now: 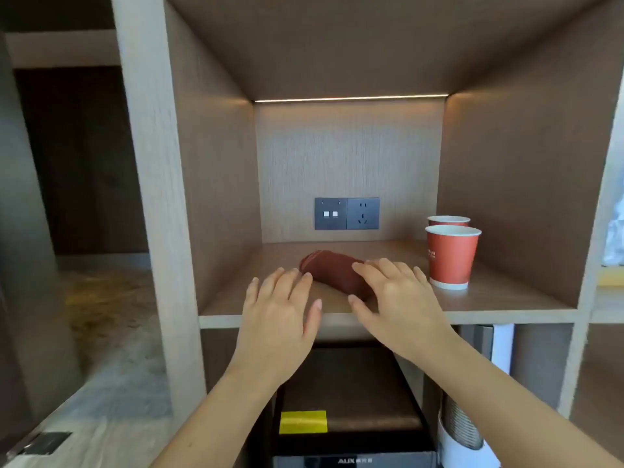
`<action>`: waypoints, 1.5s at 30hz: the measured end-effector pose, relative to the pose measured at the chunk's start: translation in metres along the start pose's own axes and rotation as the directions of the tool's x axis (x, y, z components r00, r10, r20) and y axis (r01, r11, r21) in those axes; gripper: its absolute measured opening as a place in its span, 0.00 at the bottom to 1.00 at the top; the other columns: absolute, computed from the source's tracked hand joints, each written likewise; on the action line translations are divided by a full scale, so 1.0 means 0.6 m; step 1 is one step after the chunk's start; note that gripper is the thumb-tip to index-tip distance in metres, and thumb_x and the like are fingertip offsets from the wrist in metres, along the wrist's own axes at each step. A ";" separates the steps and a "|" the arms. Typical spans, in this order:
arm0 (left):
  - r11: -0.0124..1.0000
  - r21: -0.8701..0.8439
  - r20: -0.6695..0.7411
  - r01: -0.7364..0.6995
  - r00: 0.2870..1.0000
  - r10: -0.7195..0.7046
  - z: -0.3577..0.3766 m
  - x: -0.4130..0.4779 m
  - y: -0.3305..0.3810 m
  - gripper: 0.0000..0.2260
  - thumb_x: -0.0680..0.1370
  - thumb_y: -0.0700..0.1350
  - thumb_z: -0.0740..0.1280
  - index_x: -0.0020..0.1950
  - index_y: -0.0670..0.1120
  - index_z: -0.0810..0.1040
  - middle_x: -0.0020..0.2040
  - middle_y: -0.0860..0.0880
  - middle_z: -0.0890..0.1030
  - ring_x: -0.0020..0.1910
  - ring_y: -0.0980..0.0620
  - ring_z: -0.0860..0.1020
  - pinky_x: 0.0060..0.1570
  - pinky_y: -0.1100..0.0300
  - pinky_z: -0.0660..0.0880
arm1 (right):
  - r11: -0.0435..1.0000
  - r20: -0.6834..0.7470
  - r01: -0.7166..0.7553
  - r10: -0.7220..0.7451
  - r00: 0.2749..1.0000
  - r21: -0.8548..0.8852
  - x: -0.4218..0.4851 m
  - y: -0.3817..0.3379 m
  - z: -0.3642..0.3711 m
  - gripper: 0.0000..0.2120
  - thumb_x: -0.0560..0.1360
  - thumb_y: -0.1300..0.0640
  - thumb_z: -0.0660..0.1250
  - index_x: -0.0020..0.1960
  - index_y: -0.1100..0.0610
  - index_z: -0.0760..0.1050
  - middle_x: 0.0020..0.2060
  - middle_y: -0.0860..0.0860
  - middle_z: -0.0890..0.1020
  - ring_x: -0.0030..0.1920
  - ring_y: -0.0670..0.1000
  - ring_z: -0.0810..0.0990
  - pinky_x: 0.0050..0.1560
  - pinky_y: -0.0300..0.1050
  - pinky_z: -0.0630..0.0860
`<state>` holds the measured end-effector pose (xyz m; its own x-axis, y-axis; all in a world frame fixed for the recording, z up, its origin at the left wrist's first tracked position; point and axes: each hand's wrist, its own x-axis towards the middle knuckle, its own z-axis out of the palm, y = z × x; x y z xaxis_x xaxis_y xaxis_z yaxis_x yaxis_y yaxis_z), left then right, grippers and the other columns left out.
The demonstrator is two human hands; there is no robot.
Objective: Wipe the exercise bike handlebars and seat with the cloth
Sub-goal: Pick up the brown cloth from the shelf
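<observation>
A rolled reddish-brown cloth (332, 267) lies on the wooden shelf (506, 298) inside a cabinet niche. My right hand (396, 297) reaches over the cloth's right end with straight, spread fingers, its fingertips at or on the roll. My left hand (282, 304) hovers palm down just left of the cloth, fingers straight, holding nothing. No exercise bike appears in the head view.
Two red paper cups (451, 256) stand at the shelf's right, close to my right hand. A switch and socket panel (346, 213) sits on the back wall. Below the shelf is a dark appliance (351, 400) with a yellow label. Floor shows at left.
</observation>
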<state>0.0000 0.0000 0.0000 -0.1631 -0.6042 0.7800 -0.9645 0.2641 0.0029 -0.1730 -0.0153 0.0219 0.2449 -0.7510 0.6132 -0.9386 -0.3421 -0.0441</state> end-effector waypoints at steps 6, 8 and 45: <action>0.999 0.039 -0.033 -0.027 0.999 0.028 0.034 0.027 -0.024 0.17 0.73 0.50 0.61 0.57 0.44 0.79 0.54 0.44 0.81 0.56 0.44 0.78 0.56 0.43 0.70 | 0.994 0.041 0.078 -0.082 0.996 0.082 0.075 0.017 0.022 0.25 0.75 0.43 0.59 0.69 0.47 0.62 0.65 0.49 0.71 0.65 0.53 0.68 0.68 0.57 0.63; 0.998 0.046 -0.051 -0.034 0.998 0.037 0.043 0.027 -0.034 0.17 0.73 0.51 0.61 0.56 0.44 0.79 0.54 0.45 0.82 0.55 0.45 0.79 0.56 0.44 0.70 | 0.988 0.088 0.126 -0.134 0.987 0.089 0.098 0.019 0.030 0.25 0.74 0.42 0.59 0.70 0.47 0.62 0.66 0.49 0.71 0.66 0.52 0.67 0.68 0.56 0.63; 0.908 -0.418 0.020 -0.027 0.999 0.039 0.031 0.007 -0.069 0.09 0.70 0.55 0.65 0.45 0.55 0.83 0.41 0.65 0.76 0.43 0.63 0.74 0.38 0.71 0.65 | 0.896 0.530 0.134 -0.365 0.766 0.423 0.166 0.032 0.053 0.25 0.70 0.38 0.64 0.61 0.23 0.57 0.61 0.41 0.66 0.60 0.45 0.68 0.61 0.42 0.63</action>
<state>0.0353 -0.0274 -0.0081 -0.2043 -0.6083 0.7670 -0.7843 0.5706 0.2436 -0.1586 -0.1148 0.0573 0.6586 -0.7495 0.0675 -0.7056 -0.6462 -0.2907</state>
